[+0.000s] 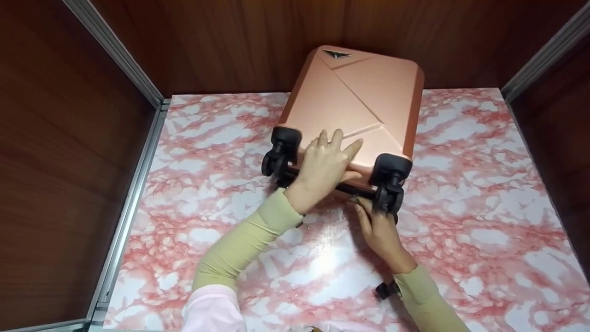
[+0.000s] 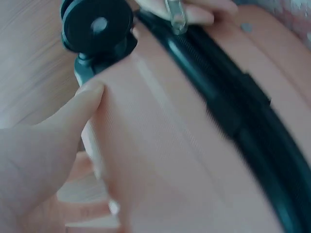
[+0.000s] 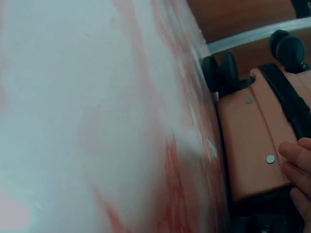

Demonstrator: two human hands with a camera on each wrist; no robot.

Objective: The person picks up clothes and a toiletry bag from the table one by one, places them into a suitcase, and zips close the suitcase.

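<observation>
A rose-gold hard-shell suitcase point(image 1: 359, 92) lies front face up, its wheeled bottom end toward me. My left hand point(image 1: 325, 161) rests on the lower front with fingers spread; in the left wrist view its thumb point(image 2: 90, 99) presses the bottom face over the edge. Black zipper tape point(image 2: 233, 111) runs along the bottom face. My right hand point(image 1: 380, 233) is at the bottom end beside the right wheel point(image 1: 391, 198). Its fingers pinch a metal zipper pull point(image 2: 178, 17) in the left wrist view. The right wrist view shows those fingers point(image 3: 296, 162) against the lower shell.
The suitcase is on a table with a red-and-white marbled top point(image 1: 207, 240). Dark wood panels stand at the back point(image 1: 221, 46) and both sides, framed by metal rails point(image 1: 133, 193). Another black wheel point(image 1: 276, 157) juts out at the left corner.
</observation>
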